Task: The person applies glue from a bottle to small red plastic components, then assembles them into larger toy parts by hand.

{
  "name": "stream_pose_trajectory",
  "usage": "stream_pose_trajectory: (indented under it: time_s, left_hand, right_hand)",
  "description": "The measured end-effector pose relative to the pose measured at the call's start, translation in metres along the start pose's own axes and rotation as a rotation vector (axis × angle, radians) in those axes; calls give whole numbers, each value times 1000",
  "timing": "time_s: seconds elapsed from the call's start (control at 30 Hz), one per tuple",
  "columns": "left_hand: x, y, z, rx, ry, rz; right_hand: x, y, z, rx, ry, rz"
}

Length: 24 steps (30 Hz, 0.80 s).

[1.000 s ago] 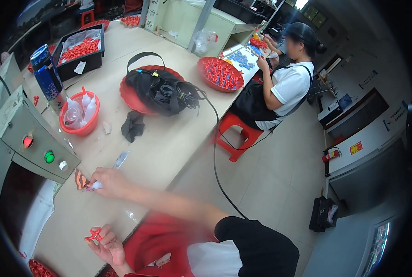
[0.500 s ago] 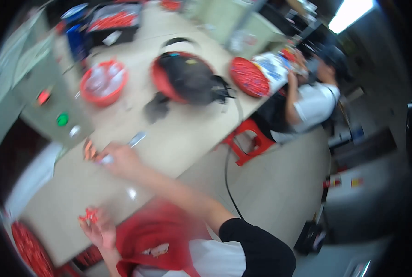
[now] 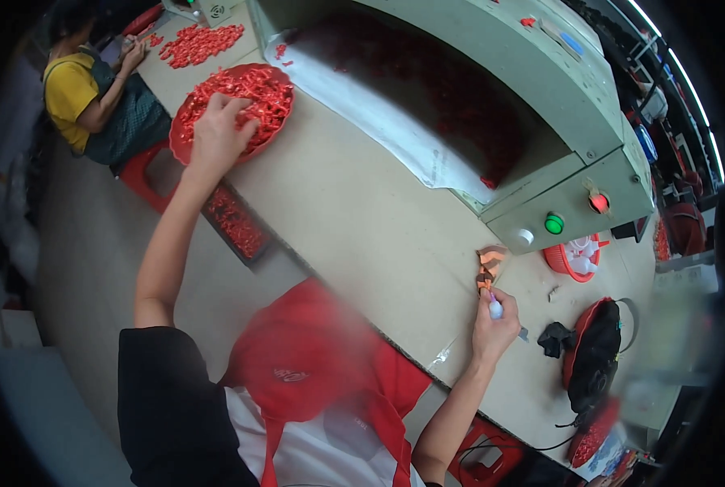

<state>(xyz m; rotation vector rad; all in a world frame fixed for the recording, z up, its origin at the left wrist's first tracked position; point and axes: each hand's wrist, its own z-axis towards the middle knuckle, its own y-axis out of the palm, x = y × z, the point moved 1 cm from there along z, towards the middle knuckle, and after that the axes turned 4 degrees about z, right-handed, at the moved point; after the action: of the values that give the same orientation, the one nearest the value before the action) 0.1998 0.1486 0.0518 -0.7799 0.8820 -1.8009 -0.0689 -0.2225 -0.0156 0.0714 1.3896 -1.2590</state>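
Observation:
My left hand point(image 3: 219, 136) is over a round red basket point(image 3: 185, 146) heaped with small glossy red pieces point(image 3: 266, 97). Its thumb and fingers are apart, with red pieces showing in the gap; I make out nothing held. In my right hand point(image 3: 496, 326) is a small white bottle point(image 3: 496, 310) with a purple tip, gripped low over the table point(image 3: 354, 219). An orange-and-brown striped cloth strip point(image 3: 490, 264) lies right by the bottle's tip.
A pale green machine point(image 3: 557, 195) with a dark opening stands along the table's far side, a white sheet point(image 3: 378, 134) at its mouth. A red basket of clear bottles point(image 3: 577, 258) and a black bag point(image 3: 596, 357) are right. A person in yellow point(image 3: 74, 93) sits far left.
My view has swung left. My left hand, which held a red piece near the table edge, is now over the basket. My right hand keeps the bottle beside the striped cloth.

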Motion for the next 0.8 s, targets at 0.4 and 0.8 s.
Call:
stream_pose_trajectory:
  time_s: [0.4,0.8]
  left_hand:
    - [104,172,159,-393,94,-79]
    - [162,92,40,-873,-308,-1895]
  right_hand:
    - [-6,-1,3,2,-50,-24]
    - [9,-22,-4,136,231,360]
